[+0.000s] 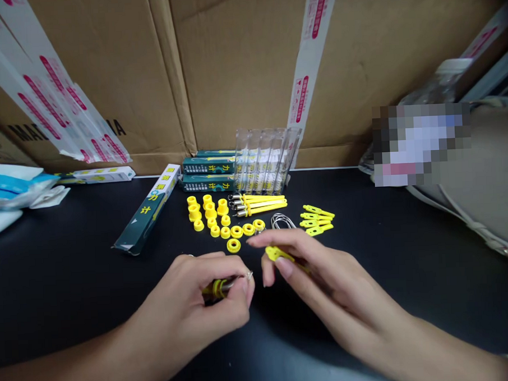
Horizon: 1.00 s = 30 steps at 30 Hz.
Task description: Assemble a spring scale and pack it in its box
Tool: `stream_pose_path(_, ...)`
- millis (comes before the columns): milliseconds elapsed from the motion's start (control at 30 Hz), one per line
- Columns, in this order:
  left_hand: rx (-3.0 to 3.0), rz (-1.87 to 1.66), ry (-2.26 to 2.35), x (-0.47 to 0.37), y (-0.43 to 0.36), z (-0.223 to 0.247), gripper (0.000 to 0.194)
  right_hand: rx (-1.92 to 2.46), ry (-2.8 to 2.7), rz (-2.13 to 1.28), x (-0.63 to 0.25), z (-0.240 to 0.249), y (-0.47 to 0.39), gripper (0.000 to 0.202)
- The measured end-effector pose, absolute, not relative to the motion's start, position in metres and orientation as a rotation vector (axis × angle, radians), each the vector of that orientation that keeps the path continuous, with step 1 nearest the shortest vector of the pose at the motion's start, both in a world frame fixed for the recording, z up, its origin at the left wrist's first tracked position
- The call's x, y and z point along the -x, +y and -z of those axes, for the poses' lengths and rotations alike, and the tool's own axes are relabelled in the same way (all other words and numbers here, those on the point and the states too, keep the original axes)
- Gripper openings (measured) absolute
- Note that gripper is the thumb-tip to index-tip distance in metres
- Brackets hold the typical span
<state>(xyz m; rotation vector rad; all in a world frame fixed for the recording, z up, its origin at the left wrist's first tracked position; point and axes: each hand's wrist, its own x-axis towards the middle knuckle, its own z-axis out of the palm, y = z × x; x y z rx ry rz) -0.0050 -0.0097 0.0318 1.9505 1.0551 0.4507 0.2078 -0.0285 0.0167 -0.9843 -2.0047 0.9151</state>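
My left hand (219,296) is closed around a thin metal and yellow piece (219,287). A small wire end (249,275) sticks out between its thumb and forefinger; most of the piece is hidden in the fist. To the right of it, my right hand (320,272) pinches a flat yellow plastic tab (276,253) between thumb and fingers, its rounded end pointing left. Similar yellow tabs (317,218) lie on the table beyond the right hand. The two hands are close but apart.
On the black table stand several yellow caps and rings (209,210), yellow rods with metal ends (258,205), wire loops (283,220) and clear tubes (265,162). Green boxes (207,183) and a slanted box (149,212) lie behind. Cardboard (240,62) walls the back; a bag (480,175) sits right.
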Motion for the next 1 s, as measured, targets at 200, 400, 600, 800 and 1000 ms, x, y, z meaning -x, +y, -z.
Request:
stream_pose_path(200,-1.974,-0.726,1.159,0.004,-0.014,-0.028,0.024,1.014,-1.936,-0.672,-0.203,-0.014,-0.034,0.028)
stream_pose_path(400,-2.000,-0.767,1.198,0.000,-0.017,-0.026,0.026,1.015,-1.911,-0.541,-0.196,-0.014,-0.038,0.016)
stream_pose_path(600,-2.035,-0.740,1.234,0.000,-0.019,-0.024,0.027,1.018,-1.900,-0.603,-0.190,-0.009,-0.041,0.017)
stream_pose_path(800,-2.019,-0.676,1.243,0.000,-0.018,-0.025,0.027,1.058,-1.899,-0.613,-0.192,-0.008,-0.047,0.017)
stream_pose_path(1000,-2.069,-0.625,1.242,0.000,-0.017,-0.025,0.029,1.037,-1.938,-0.659,-0.192,-0.011,-0.045,0.016)
